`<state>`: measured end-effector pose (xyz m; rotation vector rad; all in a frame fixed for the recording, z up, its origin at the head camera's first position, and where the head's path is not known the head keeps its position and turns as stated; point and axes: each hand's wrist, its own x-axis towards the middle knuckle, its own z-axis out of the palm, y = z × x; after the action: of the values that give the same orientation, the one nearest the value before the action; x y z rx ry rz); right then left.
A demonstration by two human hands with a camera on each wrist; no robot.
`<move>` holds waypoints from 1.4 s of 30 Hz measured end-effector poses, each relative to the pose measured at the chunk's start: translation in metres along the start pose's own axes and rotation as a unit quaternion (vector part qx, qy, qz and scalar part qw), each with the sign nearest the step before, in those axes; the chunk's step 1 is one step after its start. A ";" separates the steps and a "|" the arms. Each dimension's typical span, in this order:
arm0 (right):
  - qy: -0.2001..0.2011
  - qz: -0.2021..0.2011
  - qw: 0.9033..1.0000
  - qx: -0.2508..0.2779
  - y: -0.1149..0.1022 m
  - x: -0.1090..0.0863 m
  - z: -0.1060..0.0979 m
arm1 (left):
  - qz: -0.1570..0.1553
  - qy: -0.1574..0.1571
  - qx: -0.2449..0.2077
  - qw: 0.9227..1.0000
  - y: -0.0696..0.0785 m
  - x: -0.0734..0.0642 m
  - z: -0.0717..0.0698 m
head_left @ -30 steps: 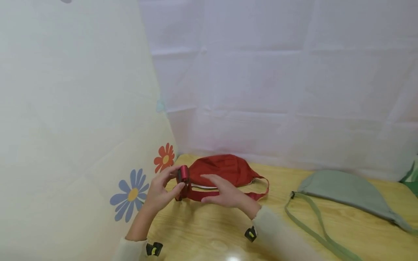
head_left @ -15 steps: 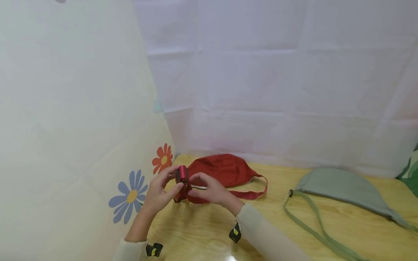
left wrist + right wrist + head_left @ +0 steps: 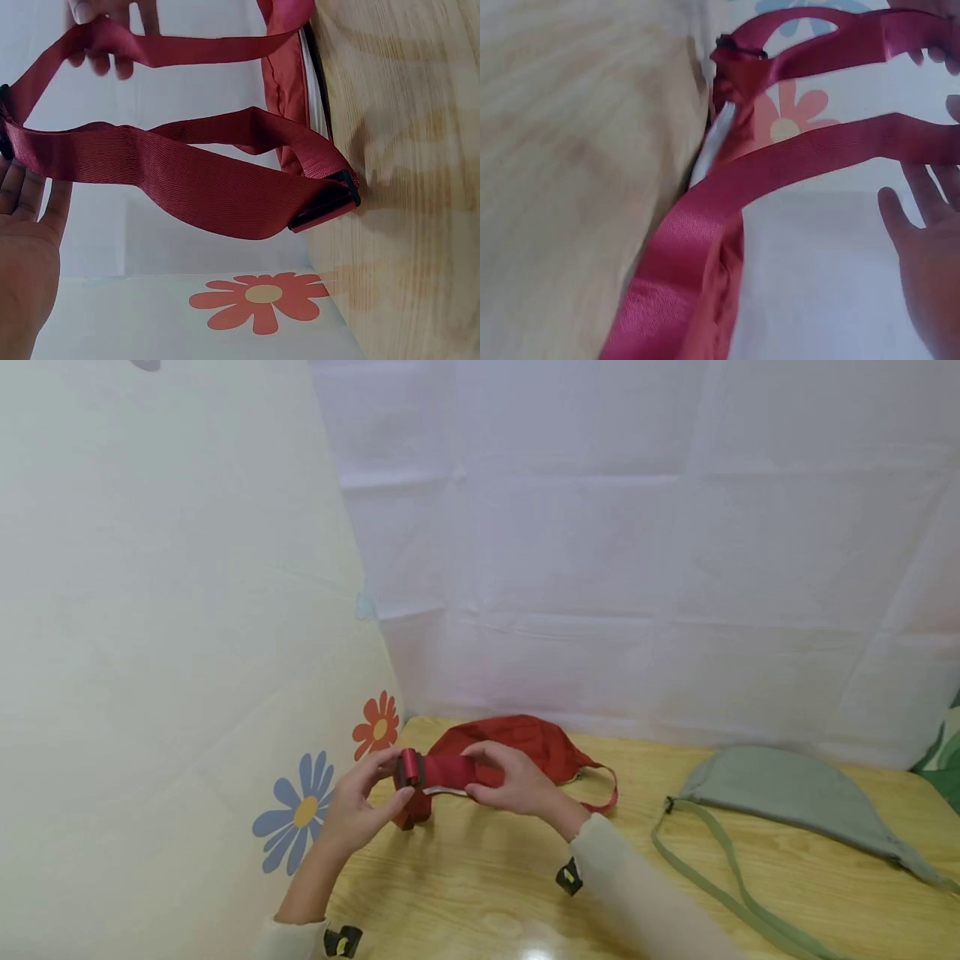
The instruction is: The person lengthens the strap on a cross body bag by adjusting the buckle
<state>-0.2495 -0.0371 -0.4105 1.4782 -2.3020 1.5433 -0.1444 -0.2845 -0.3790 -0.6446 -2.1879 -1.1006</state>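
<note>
A red waist bag (image 3: 517,735) lies on the wooden table, its strap (image 3: 447,772) raised in front of it. Between thumb and fingers, my left hand (image 3: 358,806) holds the strap at a dark slider buckle (image 3: 411,770). My right hand (image 3: 517,782) pinches the strap a short way to the right, thumb below and fingers above. In the left wrist view the strap hangs in a loop down to a second black buckle (image 3: 352,191) close over the table. The right wrist view shows the strap (image 3: 802,165) running past the bag's pale zip (image 3: 712,142).
A grey-green waist bag (image 3: 787,793) with a long loose strap (image 3: 723,860) lies to the right. White cloth (image 3: 562,543) hangs behind the table (image 3: 480,885). A pale panel (image 3: 187,610) with flower prints stands close at the left. Something green (image 3: 947,760) shows at the far right edge.
My right hand, apart from the strap at first, moved left to the buckle, then back right holding the strap. The strap now spans between both hands; the left hand shifted slightly left.
</note>
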 end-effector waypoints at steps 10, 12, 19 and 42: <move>0.022 -0.116 0.981 -0.152 0.006 -0.004 -0.035 | 0.025 0.000 0.031 0.999 -0.005 0.002 -0.001; 0.024 -0.121 0.980 -0.158 0.007 -0.005 -0.042 | 0.024 0.001 0.033 0.999 -0.010 0.001 -0.002; 0.007 -0.124 0.977 -0.175 0.012 -0.009 -0.058 | 0.013 -0.026 0.071 0.997 -0.017 0.000 -0.003; -0.009 -0.119 0.974 -0.193 0.015 -0.018 -0.067 | 0.046 -0.054 0.066 0.995 -0.018 0.005 0.002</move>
<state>-0.2806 0.0246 -0.3947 1.5867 -2.1719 0.9606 -0.1604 -0.2912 -0.3859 -0.7525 -2.2751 -0.8838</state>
